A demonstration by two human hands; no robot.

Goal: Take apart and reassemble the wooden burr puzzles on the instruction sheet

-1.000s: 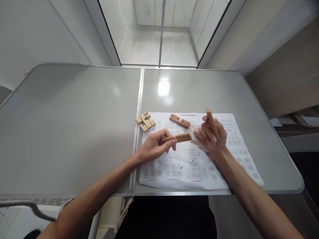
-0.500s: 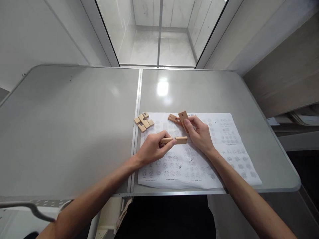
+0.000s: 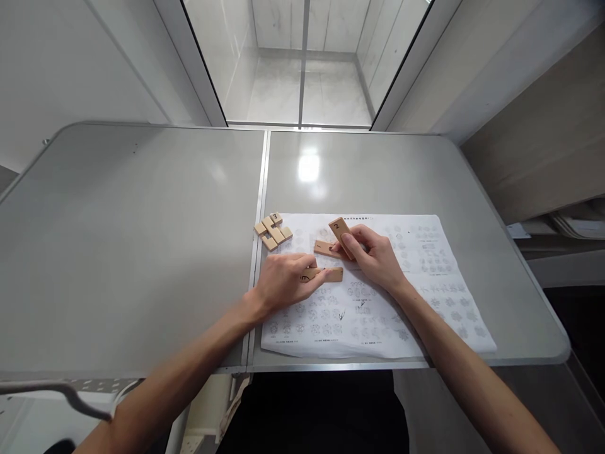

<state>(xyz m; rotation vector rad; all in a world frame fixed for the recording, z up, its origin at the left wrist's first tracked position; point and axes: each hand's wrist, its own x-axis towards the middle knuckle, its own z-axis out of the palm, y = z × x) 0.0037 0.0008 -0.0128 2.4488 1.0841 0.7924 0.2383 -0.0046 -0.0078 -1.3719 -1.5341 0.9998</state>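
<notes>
My left hand [image 3: 288, 277] is closed on a light wooden puzzle piece [image 3: 334, 275] marked 3, held level over the printed sheet. In my right hand [image 3: 375, 255] are two reddish-brown wooden pieces: a flat one marked 2 [image 3: 339, 228], tilted up, and another marked 1 [image 3: 323, 247], which sticks out to the left beneath it. The two cross near my fingers; whether they interlock I cannot tell. Left of the hands, interlocked pale wooden pieces [image 3: 274, 232], one marked 3, lie at the sheet's upper left corner.
Beneath both hands a white sheet [image 3: 454, 302] with rows of small printed diagrams covers part of the grey folding table [image 3: 142, 252]. A metal seam [image 3: 259, 208] divides the tabletop. Glass doors [image 3: 302, 63] stand behind it, and a shelf with papers [image 3: 581, 221] is at right.
My right hand has turned the two brown pieces, swinging them left and slightly down. The left hand has shifted a little left and lower with its piece. The pale pieces have stayed put.
</notes>
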